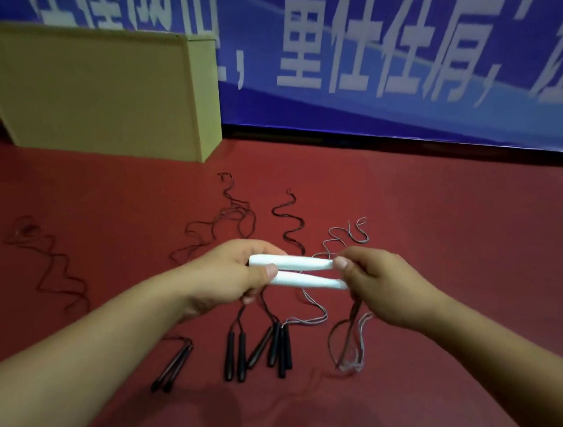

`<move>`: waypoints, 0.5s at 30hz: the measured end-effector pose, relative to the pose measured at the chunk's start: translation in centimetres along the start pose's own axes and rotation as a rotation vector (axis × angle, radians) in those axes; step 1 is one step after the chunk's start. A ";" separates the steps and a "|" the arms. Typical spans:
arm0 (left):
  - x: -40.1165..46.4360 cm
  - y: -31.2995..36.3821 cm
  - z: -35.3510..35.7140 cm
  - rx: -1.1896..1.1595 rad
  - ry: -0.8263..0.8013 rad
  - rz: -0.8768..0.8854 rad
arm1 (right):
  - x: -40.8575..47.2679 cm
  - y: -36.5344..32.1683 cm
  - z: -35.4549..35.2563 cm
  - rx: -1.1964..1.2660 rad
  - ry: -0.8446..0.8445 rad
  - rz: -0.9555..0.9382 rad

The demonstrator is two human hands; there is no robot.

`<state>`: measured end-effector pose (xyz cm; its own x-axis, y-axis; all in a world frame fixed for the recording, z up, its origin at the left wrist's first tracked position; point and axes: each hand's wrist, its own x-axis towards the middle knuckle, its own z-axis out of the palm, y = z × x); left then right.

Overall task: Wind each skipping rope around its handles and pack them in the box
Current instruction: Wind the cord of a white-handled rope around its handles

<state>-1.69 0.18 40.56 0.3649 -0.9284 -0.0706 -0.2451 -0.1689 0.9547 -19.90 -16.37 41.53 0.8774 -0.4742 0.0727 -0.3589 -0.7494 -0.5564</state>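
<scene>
Two white handles [302,272] lie side by side, held level above the red floor. My left hand [233,274] grips their left ends with the thumb on top. My right hand [380,284] pinches their right ends and also holds the grey rope [350,344], which hangs below it in loops and trails on the floor behind. The cardboard box [95,92] stands at the back left.
Several black-handled ropes lie on the floor below my hands: one pair [235,357], a cluster [277,347], and a pair [172,364] further left. Their dark cords [231,215] snake away toward a blue banner wall. One loose cord [51,267] lies at the left.
</scene>
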 end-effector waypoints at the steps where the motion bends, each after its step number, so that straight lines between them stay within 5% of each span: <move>1: -0.1 0.2 -0.4 -0.068 0.045 0.001 | 0.4 -1.0 -0.2 0.062 -0.010 0.020; 5: -0.8 -0.3 -2.2 -0.302 0.208 -0.019 | 1.6 -3.3 1.9 0.480 -0.061 0.126; 10: -0.9 -1.3 -4.3 -0.211 0.257 -0.049 | 2.3 -3.5 5.7 0.761 -0.291 0.115; 15: 0.7 -0.5 -4.4 -0.617 0.399 -0.092 | 4.8 -3.4 5.4 0.993 -0.226 0.080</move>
<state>2.66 1.03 41.26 0.6873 -0.7085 -0.1601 0.3090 0.0857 0.9472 -12.80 -13.59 39.35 0.9388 -0.3308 -0.0957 -0.0834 0.0511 -0.9952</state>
